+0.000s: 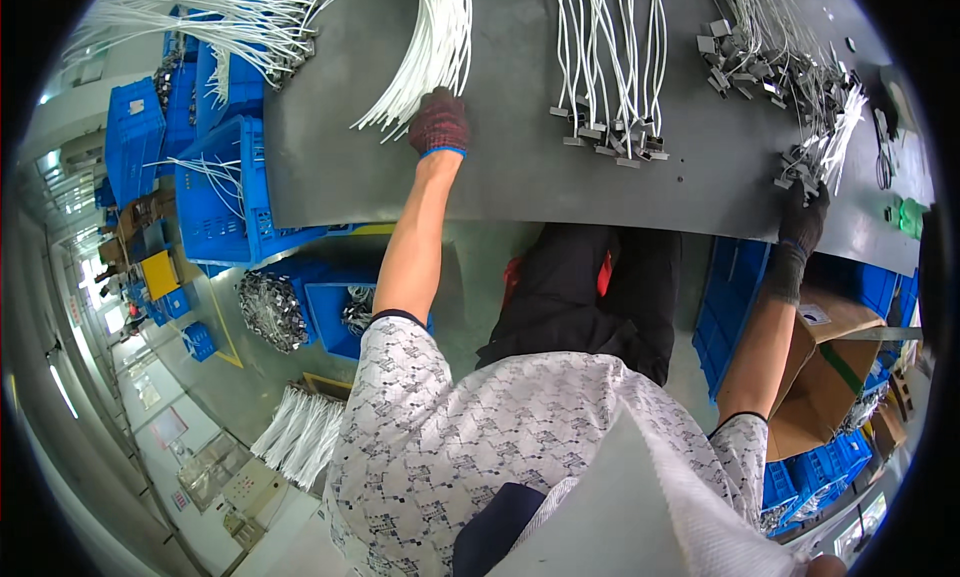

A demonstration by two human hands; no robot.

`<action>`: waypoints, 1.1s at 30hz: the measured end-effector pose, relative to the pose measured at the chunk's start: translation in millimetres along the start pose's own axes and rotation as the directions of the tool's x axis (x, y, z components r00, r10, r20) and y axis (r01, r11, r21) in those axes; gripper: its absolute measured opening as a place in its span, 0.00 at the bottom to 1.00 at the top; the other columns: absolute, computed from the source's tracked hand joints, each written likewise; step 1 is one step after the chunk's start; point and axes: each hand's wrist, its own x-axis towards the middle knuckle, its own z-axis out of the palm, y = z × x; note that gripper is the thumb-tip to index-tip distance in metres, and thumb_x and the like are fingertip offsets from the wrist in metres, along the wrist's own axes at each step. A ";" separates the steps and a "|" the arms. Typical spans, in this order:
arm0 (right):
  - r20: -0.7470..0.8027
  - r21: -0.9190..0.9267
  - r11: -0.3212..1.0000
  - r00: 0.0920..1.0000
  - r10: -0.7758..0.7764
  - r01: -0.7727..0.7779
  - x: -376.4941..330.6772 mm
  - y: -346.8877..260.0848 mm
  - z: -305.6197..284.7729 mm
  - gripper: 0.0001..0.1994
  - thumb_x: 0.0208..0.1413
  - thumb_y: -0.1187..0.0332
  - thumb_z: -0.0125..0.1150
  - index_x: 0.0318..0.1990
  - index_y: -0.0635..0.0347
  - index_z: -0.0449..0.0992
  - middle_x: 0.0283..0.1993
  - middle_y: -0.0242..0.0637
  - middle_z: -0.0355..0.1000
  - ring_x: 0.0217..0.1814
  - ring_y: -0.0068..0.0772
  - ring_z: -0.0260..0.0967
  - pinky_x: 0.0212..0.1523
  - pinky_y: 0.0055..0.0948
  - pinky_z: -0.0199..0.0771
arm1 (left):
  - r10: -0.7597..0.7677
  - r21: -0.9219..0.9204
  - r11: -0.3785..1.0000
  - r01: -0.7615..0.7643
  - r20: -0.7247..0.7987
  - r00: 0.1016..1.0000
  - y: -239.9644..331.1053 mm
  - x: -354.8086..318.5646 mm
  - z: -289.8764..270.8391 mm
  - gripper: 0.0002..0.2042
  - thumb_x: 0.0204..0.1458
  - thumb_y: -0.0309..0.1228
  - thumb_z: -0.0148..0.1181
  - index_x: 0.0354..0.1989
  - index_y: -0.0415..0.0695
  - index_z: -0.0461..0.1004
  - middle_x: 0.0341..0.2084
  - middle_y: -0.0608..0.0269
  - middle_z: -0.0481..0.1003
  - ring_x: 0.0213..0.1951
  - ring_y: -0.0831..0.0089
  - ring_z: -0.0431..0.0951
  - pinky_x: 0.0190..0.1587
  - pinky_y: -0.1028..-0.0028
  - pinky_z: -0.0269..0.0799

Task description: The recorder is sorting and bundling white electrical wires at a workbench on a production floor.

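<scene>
My left hand (440, 124), in a dark red glove, is curled at the lower end of a thick, curved bundle of white cables (445, 47) on the dark table; its fingertips are partly hidden. At the far right, my right hand (804, 217) wears a dark glove. Its closed fingers meet the metal end pieces (797, 165) of a smaller white cable bundle (846, 129), and what they pinch is too small to make out. Between my hands lies a row of white cables (610, 57) with square metal ends (627, 161) pointing toward me.
More white cables (215, 22) spread over the table's left corner. Blue crates (215, 242) stand left of the table (520, 182). Scissors (883, 149) and a green object (910, 218) lie at its right end. An open cardboard box (815, 387) sits below on the right.
</scene>
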 end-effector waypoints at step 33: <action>0.221 -0.254 0.956 0.971 -0.092 0.149 -176.9 95.1 -35.5 0.14 0.58 0.68 0.50 0.51 0.52 0.73 0.42 0.47 0.75 0.44 0.53 0.77 0.40 0.49 0.77 | 0.646 -0.791 -0.134 0.598 0.387 0.658 200.0 -150.6 -46.8 0.05 0.57 0.31 0.63 0.40 0.48 0.76 0.29 0.69 0.78 0.28 0.79 0.76 0.30 0.75 0.73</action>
